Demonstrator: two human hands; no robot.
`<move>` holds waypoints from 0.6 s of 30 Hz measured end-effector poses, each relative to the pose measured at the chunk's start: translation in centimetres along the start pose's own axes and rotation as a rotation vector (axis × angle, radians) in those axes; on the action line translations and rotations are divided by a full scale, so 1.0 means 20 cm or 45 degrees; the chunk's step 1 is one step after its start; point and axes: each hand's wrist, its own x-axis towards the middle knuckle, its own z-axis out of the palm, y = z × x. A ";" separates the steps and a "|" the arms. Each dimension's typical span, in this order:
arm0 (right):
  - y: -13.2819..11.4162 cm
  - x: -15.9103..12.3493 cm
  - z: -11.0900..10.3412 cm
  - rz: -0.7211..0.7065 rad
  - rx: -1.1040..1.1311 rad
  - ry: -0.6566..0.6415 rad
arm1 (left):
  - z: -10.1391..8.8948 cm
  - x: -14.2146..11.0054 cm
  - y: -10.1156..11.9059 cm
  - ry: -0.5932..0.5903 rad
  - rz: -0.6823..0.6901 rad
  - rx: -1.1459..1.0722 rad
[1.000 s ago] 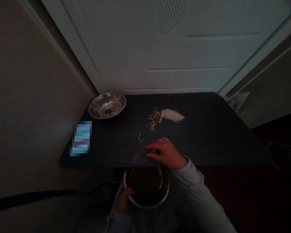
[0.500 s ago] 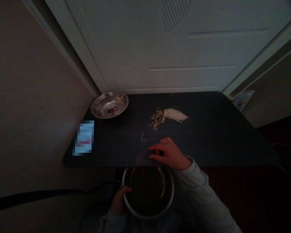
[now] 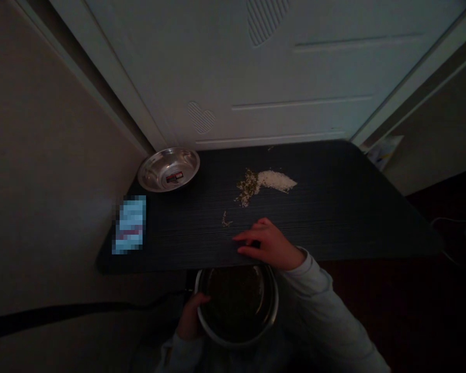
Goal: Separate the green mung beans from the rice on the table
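My left hand grips the left rim of a round bowl, its thumb over the edge. The bowl is held below the table's front edge; its inside is dark and shiny, and I cannot make out any contents. Just above the bowl, my right hand hovers over or rests on the table edge, index finger and thumb stretched out to the left and apart, with nothing clearly visible between them. Beyond it lie a few loose grains, a heap of white rice-like grains and an adjoining patch of green and pale grains.
A shiny metal basin with a label inside stands at the table's back left corner. A blurred-out bright phone-like object lies at the left edge. The dark table stands against a white door. A dark strap crosses at lower left.
The view has shifted slightly, so the table things appear a little further left. A faint pale patch left of my right hand is now barely visible. Both hands keep nearly the same pose.
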 end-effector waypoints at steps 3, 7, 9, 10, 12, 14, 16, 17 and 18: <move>-0.01 0.00 -0.01 0.031 0.049 0.024 | 0.03 0.02 -0.03 -0.057 -0.035 0.058; -0.01 -0.01 -0.01 0.142 0.130 0.188 | 0.07 0.02 -0.08 -0.126 -0.111 0.046; 0.00 -0.02 -0.01 0.200 0.202 0.309 | 0.08 0.02 -0.09 -0.155 -0.150 0.024; 0.01 -0.02 0.00 0.215 0.241 0.367 | 0.08 0.02 -0.09 -0.162 -0.170 0.009; 0.02 -0.03 0.00 0.215 0.278 0.495 | 0.07 0.02 -0.08 -0.165 -0.176 -0.011; -0.01 -0.04 0.00 0.179 0.201 0.655 | 0.04 0.03 -0.06 -0.155 -0.148 0.009; -0.10 -0.06 -0.02 0.082 0.035 0.803 | 0.01 0.04 -0.05 -0.154 -0.152 0.040; -0.17 -0.07 -0.04 -0.030 -0.047 0.810 | 0.00 0.04 -0.04 -0.142 -0.160 0.026; -0.26 -0.09 -0.06 -0.140 -0.097 0.789 | -0.01 0.04 -0.04 -0.122 -0.164 -0.009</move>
